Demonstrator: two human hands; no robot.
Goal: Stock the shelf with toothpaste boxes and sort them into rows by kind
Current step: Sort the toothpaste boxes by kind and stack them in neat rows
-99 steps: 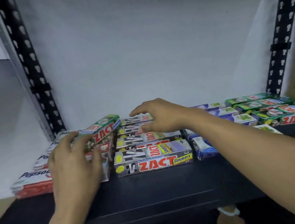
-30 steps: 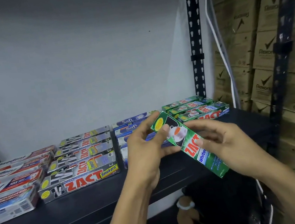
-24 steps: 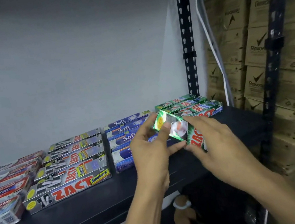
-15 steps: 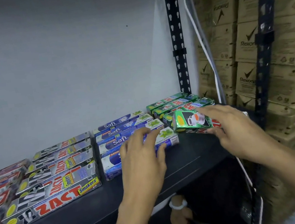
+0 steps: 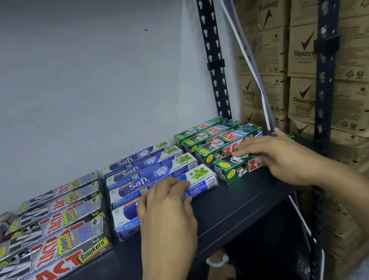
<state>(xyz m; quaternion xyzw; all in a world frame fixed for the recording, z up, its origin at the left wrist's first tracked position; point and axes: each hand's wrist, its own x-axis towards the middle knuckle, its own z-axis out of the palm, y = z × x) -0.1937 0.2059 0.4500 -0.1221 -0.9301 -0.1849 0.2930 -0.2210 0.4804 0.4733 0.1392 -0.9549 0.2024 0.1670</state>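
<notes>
Right hand (image 5: pixel 287 161) fingers (image 5: pixel 249 147) lie flat, released, on the front green box (image 5: pixel 235 170). Left hand (image 5: pixel 165 206) fingers (image 5: pixel 174 186) lie spread, released, on the front blue box (image 5: pixel 202 180).

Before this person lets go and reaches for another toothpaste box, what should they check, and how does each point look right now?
1. Front green Zact box lies in the green row: ok.
2. It sits flat on the shelf: ok.
3. Its right end lines up with the row: cannot tell, the right hand covers it.
4. Left hand rests on the front Safi box, none lifted: ok.
5. Silver Zact Smokers row holds one kind: ok.
</notes>
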